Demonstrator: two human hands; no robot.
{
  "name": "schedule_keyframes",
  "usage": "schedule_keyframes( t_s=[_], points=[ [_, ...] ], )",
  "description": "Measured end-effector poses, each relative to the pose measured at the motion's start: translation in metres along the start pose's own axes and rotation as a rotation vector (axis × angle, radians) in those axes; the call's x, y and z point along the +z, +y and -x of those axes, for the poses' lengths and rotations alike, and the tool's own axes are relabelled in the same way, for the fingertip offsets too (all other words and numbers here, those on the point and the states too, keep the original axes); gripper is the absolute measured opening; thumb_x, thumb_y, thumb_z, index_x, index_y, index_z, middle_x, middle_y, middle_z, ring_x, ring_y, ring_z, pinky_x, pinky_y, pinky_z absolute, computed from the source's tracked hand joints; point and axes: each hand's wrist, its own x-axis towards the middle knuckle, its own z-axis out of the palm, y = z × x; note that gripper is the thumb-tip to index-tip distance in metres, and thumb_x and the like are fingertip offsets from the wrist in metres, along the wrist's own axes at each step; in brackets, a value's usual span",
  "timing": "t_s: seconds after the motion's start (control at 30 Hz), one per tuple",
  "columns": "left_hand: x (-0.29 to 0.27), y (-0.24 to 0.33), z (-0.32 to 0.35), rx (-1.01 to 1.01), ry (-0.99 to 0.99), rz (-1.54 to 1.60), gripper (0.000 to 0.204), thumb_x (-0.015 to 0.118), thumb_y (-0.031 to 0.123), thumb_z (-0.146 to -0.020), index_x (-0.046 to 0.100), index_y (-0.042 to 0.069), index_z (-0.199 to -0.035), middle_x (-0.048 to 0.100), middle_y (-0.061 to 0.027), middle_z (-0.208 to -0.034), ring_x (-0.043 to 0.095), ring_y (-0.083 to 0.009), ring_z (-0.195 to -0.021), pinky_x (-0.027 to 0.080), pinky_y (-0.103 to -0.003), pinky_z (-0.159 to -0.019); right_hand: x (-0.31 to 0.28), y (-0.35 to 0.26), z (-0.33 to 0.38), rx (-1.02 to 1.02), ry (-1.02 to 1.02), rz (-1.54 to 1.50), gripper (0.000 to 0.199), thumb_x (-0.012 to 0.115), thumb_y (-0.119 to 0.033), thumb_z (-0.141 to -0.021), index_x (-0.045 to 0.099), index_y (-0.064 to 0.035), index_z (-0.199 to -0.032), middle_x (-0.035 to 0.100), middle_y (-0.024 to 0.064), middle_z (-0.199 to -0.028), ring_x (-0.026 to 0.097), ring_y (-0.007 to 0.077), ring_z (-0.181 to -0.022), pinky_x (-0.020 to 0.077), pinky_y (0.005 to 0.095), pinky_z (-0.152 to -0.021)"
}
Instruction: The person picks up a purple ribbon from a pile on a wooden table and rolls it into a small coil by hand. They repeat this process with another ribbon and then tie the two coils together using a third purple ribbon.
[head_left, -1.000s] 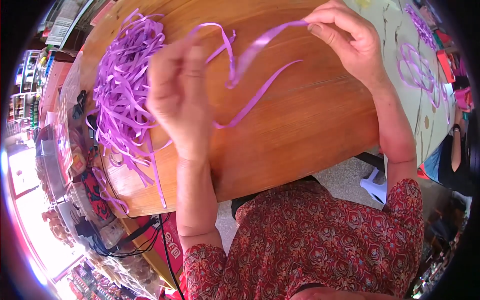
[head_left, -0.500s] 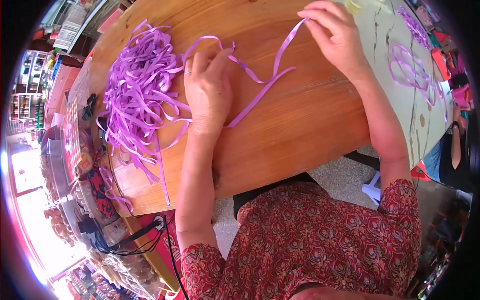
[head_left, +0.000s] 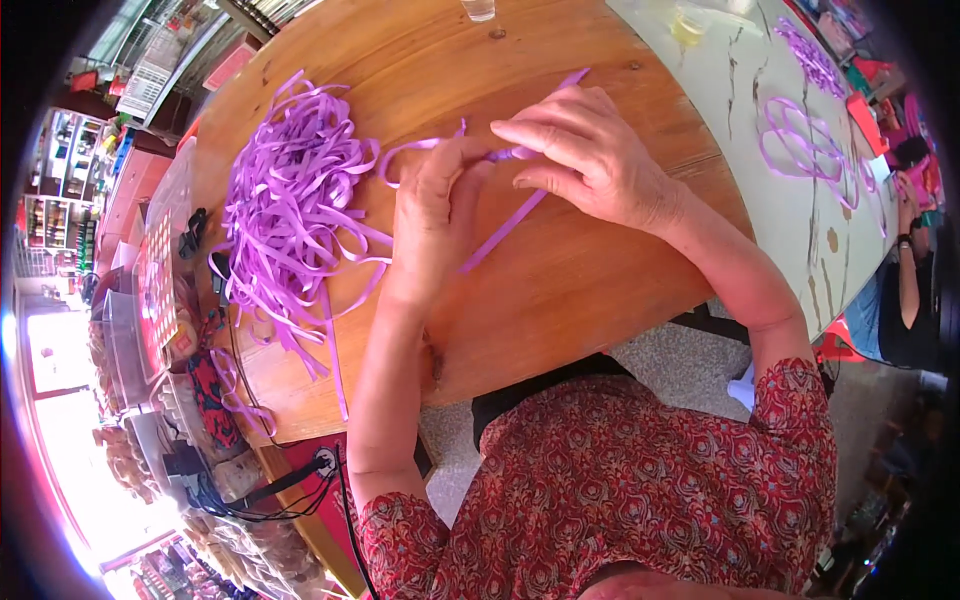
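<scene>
Smooth, glossy purple ribbon (head_left: 500,225) lies on a matt, grained wooden table (head_left: 560,290).

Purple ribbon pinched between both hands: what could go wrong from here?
1. The ribbon in the left hand and right hand loops back toward the loose ribbon pile; a pull might drag or snag neighbouring strips.
2. Pile strands already hang over the wooden table edge at lower left, so a tug could slide more off.
3. A glass stands at the far edge; a swinging ribbon end might catch it.

Small shop; stocked shelves (head_left: 45,215) at left; wooden worktable (head_left: 560,290)
</scene>
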Motion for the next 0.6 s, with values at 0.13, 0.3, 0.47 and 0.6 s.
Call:
schedule_keyframes(
  t_s=[0.13,0.3,0.47,0.6],
  points=[
    [-0.007,0.010,0.013,-0.186,-0.112,0.404,0.010,0.056,0.000,-0.089,0.060,0.000,-0.097,0.064,-0.0047,-0.089,0.058,-0.0106,-0.082,0.047,-0.021,-0.072,-0.004,-0.004,-0.002,-0.086,0.017,-0.068,0.038,0.074,-0.012,-0.068,0.065,-0.0076,-0.105,0.062,0.0039,-0.090,0.057,0.0211,-0.082,0.0437,0.0337,-0.075],
    [-0.007,0.034,0.019,-0.318,-0.051,0.660,0.009,0.059,0.002,-0.088,0.060,-0.001,-0.096,0.061,-0.0009,-0.087,0.055,-0.0064,-0.080,0.046,-0.020,-0.070,-0.013,-0.021,-0.003,-0.053,0.037,-0.144,0.032,0.073,-0.007,-0.069,0.066,-0.0058,-0.100,0.061,0.0038,-0.085,0.056,0.0205,-0.077,0.0441,0.0325,-0.070],
    [-0.017,0.036,0.023,-0.304,-0.115,0.602,0.007,0.061,0.002,-0.087,0.062,-0.001,-0.093,0.059,0.0015,-0.080,0.049,-0.0026,-0.072,0.041,-0.019,-0.060,-0.022,-0.030,-0.009,-0.163,0.041,-0.183,0.029,0.074,-0.006,-0.068,0.065,-0.0043,-0.096,0.059,0.0035,-0.083,0.056,0.0212,-0.075,0.0427,0.0317,-0.066],
    [-0.031,0.039,0.023,-0.189,-0.150,0.493,0.006,0.063,-0.001,-0.082,0.063,-0.001,-0.088,0.058,-0.0004,-0.074,0.049,-0.0067,-0.068,0.039,-0.023,-0.058,-0.039,-0.037,-0.010,-0.168,-0.023,-0.206,0.021,0.070,0.003,-0.068,0.062,-0.0014,-0.087,0.058,0.0057,-0.079,0.054,0.0219,-0.071,0.0413,0.0310,-0.063]
  ],
)
